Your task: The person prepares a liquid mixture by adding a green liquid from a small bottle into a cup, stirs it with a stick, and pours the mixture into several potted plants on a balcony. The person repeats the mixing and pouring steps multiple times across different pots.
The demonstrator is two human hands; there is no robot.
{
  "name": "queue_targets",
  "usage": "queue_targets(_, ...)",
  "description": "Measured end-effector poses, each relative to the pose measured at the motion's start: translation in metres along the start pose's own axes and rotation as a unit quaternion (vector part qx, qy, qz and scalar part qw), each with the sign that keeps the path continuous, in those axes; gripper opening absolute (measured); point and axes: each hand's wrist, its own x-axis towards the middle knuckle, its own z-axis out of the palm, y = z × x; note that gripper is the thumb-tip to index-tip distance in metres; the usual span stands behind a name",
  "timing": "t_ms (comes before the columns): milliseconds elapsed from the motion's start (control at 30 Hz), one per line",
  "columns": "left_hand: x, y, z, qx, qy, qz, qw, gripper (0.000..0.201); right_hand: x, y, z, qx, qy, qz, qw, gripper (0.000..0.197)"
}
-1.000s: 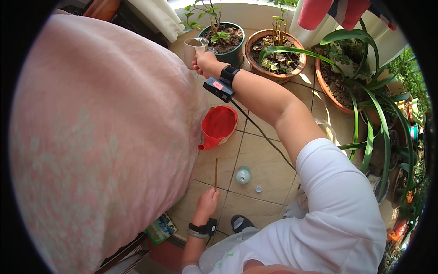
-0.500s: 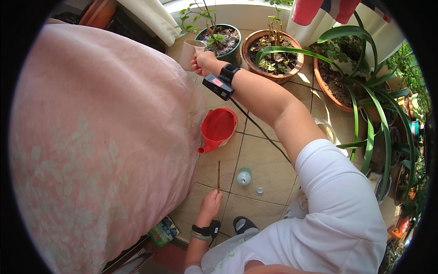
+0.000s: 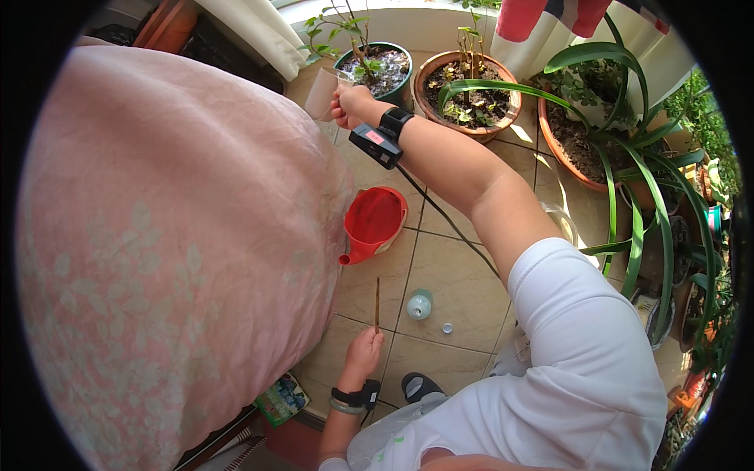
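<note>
At the far side, my right hand (image 3: 350,106) is closed around a translucent plastic cup (image 3: 318,96). The cup is tipped sideways, its mouth over the edge of a green plant pot (image 3: 404,93). Wet, shiny soil (image 3: 383,72) surrounds the leafy stem in that pot. Lower down, my left hand (image 3: 364,352) grips a thin brown stick (image 3: 378,301) that points away from me. A red watering can (image 3: 375,213) stands on the tiles between my hands, its spout turned toward me. Right of the stick are a small pale bottle (image 3: 419,305), uncapped, and a white cap (image 3: 448,328).
A pink cloth (image 3: 181,235) drapes over something large on the left. Two terracotta pots, one in the middle (image 3: 424,98) and one farther right (image 3: 559,153), hold plants; long strap leaves (image 3: 662,212) arch over the right side. A green packet (image 3: 281,399) lies near the cloth's lower edge.
The cup in my right hand has tilted further toward the green pot, and its soil looks shinier. My left hand and the stick have barely moved.
</note>
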Motion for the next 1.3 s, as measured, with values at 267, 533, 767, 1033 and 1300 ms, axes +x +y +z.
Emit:
queue_targets(267,0.001,0.005,0.0,-0.017,0.001,0.017,1.0,0.021,0.0,0.001,-0.008,-0.033,-0.03,0.006,0.999,0.014)
queue_targets(533,0.002,0.008,0.003,-0.015,-0.033,-0.041,0.998,0.018,-0.037,0.026,-0.044,-0.196,-0.044,-0.056,0.978,0.016)
queue_targets(767,0.009,0.0,0.003,-0.032,-0.039,-0.003,0.999,0.018,-0.085,0.044,-0.086,-0.282,0.043,-0.12,0.951,0.038)
queue_targets(1033,0.016,0.021,-0.007,0.003,-0.031,0.051,0.998,0.018,-0.134,0.051,-0.117,-0.315,0.107,-0.164,0.929,0.044)
queue_targets(1300,0.02,0.031,0.002,-0.004,-0.01,0.124,0.992,0.021,-0.18,0.007,-0.155,-0.473,0.12,-0.159,0.858,0.045)
